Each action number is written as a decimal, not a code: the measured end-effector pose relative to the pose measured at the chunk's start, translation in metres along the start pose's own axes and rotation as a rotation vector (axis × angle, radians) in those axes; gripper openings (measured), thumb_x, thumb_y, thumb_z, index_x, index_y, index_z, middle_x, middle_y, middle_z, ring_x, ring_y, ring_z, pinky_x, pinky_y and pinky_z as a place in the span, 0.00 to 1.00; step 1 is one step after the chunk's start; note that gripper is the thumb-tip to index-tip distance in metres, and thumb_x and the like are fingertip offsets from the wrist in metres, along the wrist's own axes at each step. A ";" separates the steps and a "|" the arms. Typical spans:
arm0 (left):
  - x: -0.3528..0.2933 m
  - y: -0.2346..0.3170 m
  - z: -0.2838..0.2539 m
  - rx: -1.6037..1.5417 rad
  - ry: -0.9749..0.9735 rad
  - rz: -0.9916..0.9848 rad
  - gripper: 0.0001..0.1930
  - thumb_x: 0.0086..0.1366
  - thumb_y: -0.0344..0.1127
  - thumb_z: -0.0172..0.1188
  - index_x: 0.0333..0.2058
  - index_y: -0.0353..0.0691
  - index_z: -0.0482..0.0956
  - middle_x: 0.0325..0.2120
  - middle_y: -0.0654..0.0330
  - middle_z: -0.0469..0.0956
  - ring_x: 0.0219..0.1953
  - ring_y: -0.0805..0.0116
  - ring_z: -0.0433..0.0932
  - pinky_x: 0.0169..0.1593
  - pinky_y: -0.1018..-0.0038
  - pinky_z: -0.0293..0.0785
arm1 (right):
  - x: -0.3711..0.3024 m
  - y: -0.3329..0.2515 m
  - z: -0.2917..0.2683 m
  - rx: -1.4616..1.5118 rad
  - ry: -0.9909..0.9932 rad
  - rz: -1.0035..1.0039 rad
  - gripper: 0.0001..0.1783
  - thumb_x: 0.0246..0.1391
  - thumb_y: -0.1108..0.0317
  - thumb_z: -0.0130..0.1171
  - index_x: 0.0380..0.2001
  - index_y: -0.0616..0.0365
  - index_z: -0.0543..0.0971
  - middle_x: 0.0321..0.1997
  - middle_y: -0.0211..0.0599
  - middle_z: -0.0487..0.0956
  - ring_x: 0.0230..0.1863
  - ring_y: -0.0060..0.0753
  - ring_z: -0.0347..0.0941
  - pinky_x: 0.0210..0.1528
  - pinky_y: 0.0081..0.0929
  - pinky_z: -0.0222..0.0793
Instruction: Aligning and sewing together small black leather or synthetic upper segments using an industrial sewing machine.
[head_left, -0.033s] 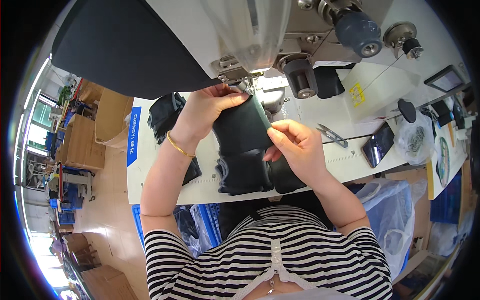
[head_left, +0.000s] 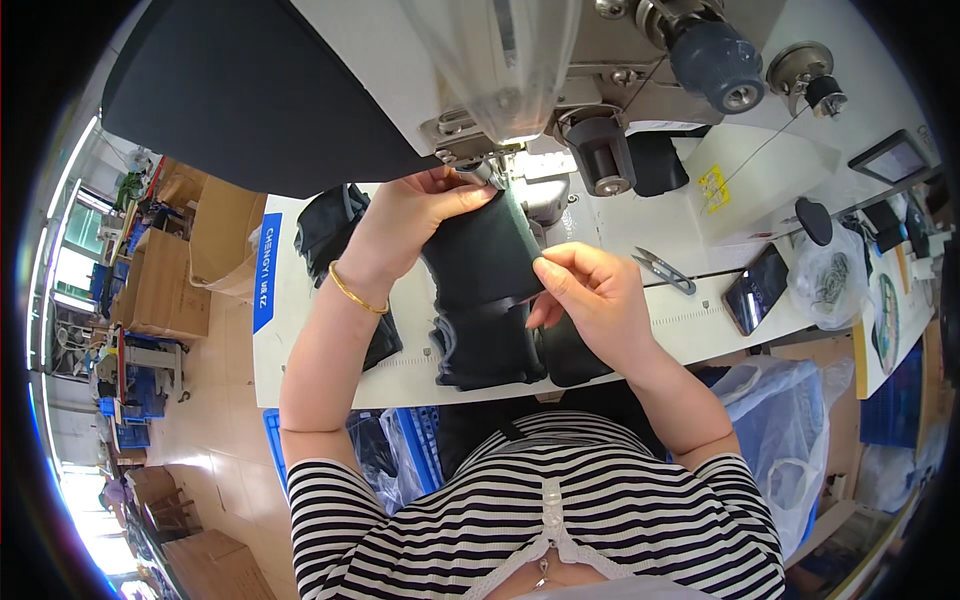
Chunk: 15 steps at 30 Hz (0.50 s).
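Black fabric (head_left: 485, 255) in hands (head_left: 415, 220) (head_left: 600, 300), plastic (head_left: 402, 480) in crate (head_left: 429, 442)

From here I'm seeing a b/w striped top (head_left: 440, 515) w/ short slvs (head_left: 333, 505), white trim (head_left: 552, 508); gold-col. bangle (head_left: 355, 295) is circling L wrist (head_left: 370, 270), sm. pendant (head_left: 542, 578) is dangling.

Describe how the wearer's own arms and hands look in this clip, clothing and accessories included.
Both forearms are bare below short black-and-white horizontally striped fabric sleeves. The left wrist wears a thin, rounded, gold-coloured bangle; the right wrist has nothing on it. Neither the left hand nor the right hand wears a glove. No ring shows on the right; the left fingers are partly hidden.
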<state>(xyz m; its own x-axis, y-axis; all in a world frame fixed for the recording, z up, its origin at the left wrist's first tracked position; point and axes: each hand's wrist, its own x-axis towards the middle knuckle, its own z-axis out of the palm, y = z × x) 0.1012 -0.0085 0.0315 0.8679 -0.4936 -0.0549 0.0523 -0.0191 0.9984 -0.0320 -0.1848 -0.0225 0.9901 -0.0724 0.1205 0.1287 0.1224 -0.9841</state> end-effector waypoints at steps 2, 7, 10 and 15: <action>0.001 0.000 -0.004 0.026 -0.019 -0.025 0.05 0.58 0.25 0.67 0.34 0.33 0.82 0.32 0.60 0.82 0.33 0.74 0.79 0.41 0.79 0.74 | -0.001 -0.002 0.001 0.080 -0.047 0.072 0.10 0.64 0.68 0.54 0.37 0.65 0.79 0.25 0.33 0.81 0.25 0.19 0.80 0.29 0.15 0.75; 0.009 0.000 -0.012 -0.025 -0.058 -0.146 0.09 0.60 0.25 0.65 0.40 0.32 0.81 0.35 0.59 0.83 0.39 0.72 0.80 0.49 0.77 0.73 | 0.002 -0.001 0.003 -0.011 -0.043 0.011 0.12 0.65 0.67 0.54 0.41 0.68 0.78 0.28 0.37 0.82 0.26 0.23 0.80 0.27 0.15 0.74; 0.014 0.002 -0.013 -0.049 -0.090 -0.127 0.10 0.60 0.24 0.64 0.42 0.33 0.81 0.35 0.59 0.83 0.39 0.72 0.80 0.50 0.76 0.73 | 0.005 -0.004 0.004 -0.028 -0.037 0.002 0.12 0.65 0.67 0.54 0.41 0.67 0.78 0.28 0.37 0.82 0.26 0.23 0.80 0.28 0.16 0.74; 0.028 0.001 -0.020 -0.132 -0.062 -0.206 0.13 0.55 0.18 0.64 0.41 0.33 0.81 0.37 0.60 0.81 0.42 0.68 0.79 0.47 0.74 0.76 | 0.011 -0.005 0.008 -0.002 -0.023 0.010 0.12 0.65 0.67 0.54 0.41 0.67 0.78 0.28 0.36 0.81 0.27 0.23 0.81 0.28 0.16 0.75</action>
<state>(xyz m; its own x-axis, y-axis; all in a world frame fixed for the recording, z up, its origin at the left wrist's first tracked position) 0.1356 -0.0047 0.0310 0.8006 -0.5436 -0.2522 0.2922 -0.0133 0.9562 -0.0212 -0.1784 -0.0156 0.9924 -0.0479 0.1132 0.1182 0.1208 -0.9856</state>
